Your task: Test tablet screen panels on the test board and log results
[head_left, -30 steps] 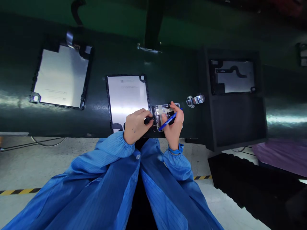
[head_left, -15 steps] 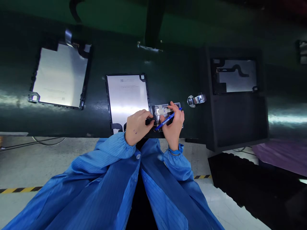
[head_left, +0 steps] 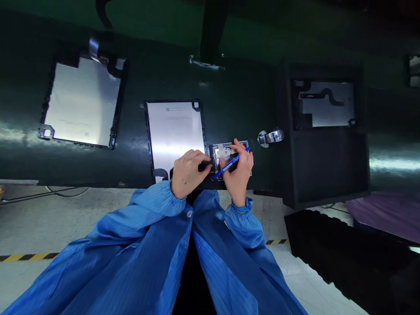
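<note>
My left hand (head_left: 190,172) pinches the end of a black flex cable (head_left: 203,165) between thumb and fingertips, at the left edge of a small circuit board (head_left: 224,152). The cable seems to run under my hand from the silver-backed screen panel (head_left: 175,133) lying to the left. My right hand (head_left: 239,173) rests over the board with a blue pen (head_left: 231,163) held slantwise in it, its thumb and a fingertip on the board. Much of the board is hidden beneath this hand. Whether the cable's end touches the board's connector I cannot tell.
Another silver-backed panel (head_left: 83,103) lies at the far left. A shiny metallic roll or band (head_left: 271,138) sits right of the board. Further right stands a black foam tray (head_left: 328,168) with a panel (head_left: 328,105) in its back compartment. The dark bench's front edge is close to my body.
Both hands keep almost the same pose on the cable and pen. The view has shifted very slightly.
</note>
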The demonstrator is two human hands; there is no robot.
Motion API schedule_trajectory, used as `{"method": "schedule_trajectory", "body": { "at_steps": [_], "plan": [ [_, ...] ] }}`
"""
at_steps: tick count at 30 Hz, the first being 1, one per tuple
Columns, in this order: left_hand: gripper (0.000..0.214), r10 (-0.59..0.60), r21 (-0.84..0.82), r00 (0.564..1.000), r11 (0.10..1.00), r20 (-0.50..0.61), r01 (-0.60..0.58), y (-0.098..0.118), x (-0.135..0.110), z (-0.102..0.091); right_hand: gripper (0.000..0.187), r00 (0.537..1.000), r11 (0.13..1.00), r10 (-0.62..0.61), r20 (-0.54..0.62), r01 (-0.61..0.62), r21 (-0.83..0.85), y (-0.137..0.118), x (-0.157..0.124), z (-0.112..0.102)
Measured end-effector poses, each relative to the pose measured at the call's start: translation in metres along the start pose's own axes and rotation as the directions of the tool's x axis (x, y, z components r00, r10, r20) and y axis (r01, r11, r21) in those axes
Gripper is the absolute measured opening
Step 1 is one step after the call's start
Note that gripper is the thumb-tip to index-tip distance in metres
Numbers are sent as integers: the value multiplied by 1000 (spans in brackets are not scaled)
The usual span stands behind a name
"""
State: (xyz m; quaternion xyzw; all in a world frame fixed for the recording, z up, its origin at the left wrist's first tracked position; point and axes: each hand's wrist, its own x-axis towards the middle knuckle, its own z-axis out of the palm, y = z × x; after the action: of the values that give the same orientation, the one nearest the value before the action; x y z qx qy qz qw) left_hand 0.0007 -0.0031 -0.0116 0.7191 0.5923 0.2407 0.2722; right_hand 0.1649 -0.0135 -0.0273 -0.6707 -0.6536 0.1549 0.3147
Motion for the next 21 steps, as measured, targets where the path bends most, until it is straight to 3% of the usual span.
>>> {"method": "schedule_trajectory", "body": {
  "at_steps": [13,21],
  "plan": [
    [9,4,20,999,1000,36,-4,0,2,1,36,998,1000,3,61,-4,12,-1,1,-7],
    [11,20,-83,1000,996,0,-20,-1,0,3,38,997,999,4,72,-8,50,0,2,-9]
  ]
}}
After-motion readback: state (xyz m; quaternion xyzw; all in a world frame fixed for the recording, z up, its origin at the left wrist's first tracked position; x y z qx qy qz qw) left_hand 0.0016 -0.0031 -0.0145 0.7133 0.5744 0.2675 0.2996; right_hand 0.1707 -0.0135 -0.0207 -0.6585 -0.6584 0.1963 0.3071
